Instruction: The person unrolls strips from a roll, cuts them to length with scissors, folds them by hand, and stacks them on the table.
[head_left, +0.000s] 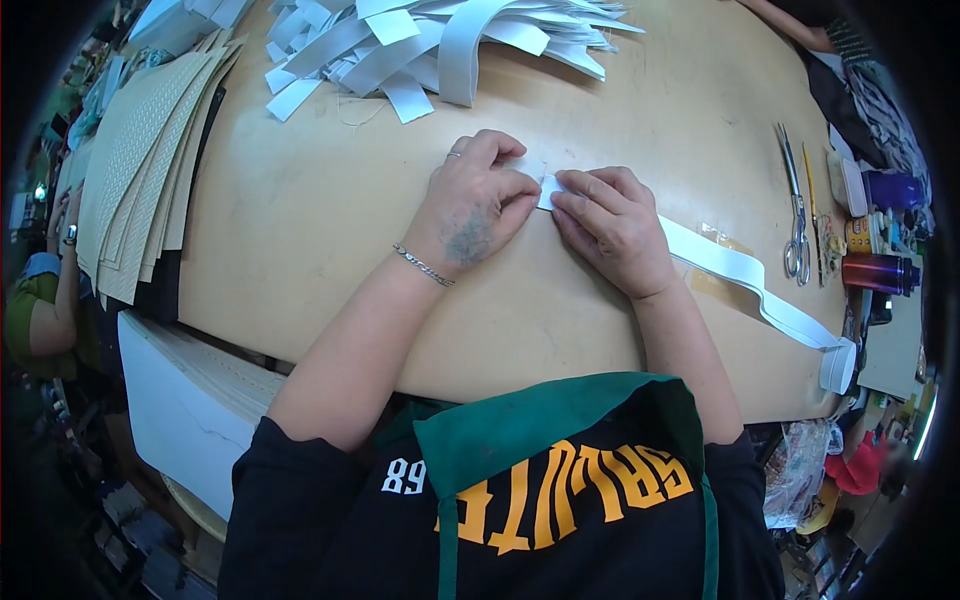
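Observation:
A long white strip [712, 256] runs across the table from between my hands to a coil [838, 366] at the right edge. My right hand [617, 228] pinches it near its free end, fingertips on top of the white piece. Opposite, my left hand [474, 205] has thumb and forefinger pressed together at the very end of the strip; its other fingers are curled. The fingertips of both hands almost meet, and they hide part of the strip's end.
Loose white strips [410, 60] lie heaped at the table's far side. Textured cream sheets [150, 150] are stacked on the left. Scissors [795, 215] and a yellow pencil-like tool [811, 195] lie at right, beside a dark metallic bottle [880, 273]. Another person's arm [790, 22] reaches in at top right.

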